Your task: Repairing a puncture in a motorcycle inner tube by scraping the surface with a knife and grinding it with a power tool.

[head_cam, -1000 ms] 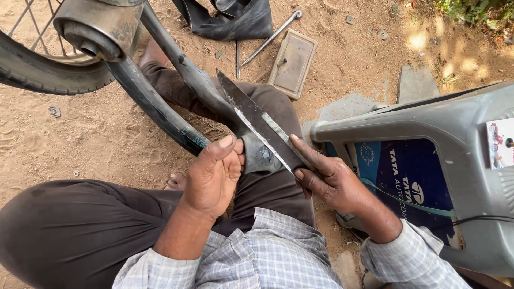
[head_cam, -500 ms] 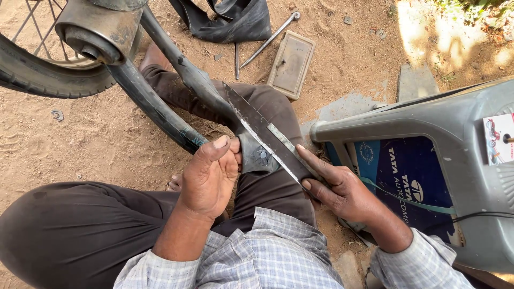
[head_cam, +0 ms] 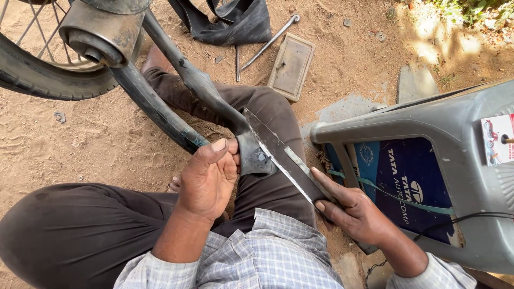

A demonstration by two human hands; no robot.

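Observation:
I sit on sandy ground with a black rubber inner tube [head_cam: 160,107] draped across my lap. My left hand [head_cam: 206,179] pinches the tube against my knee beside its small metal valve [head_cam: 261,158]. My right hand [head_cam: 353,211] grips the handle end of a long flat metal blade [head_cam: 281,158], whose edge lies across the folded grey patch of tube. The blade points up and away from me, toward the far left.
A spoked wheel with tyre [head_cam: 43,75] and a metal exhaust end [head_cam: 99,32] stand at top left. A grey plastic chair [head_cam: 455,139] over a blue box [head_cam: 407,182] is at right. A small rectangular tray [head_cam: 292,67], a metal rod [head_cam: 267,43] and black cloth [head_cam: 235,21] lie ahead.
The blade has slid slightly down and to the right across the tube under my right hand. My left hand keeps its hold on the tube.

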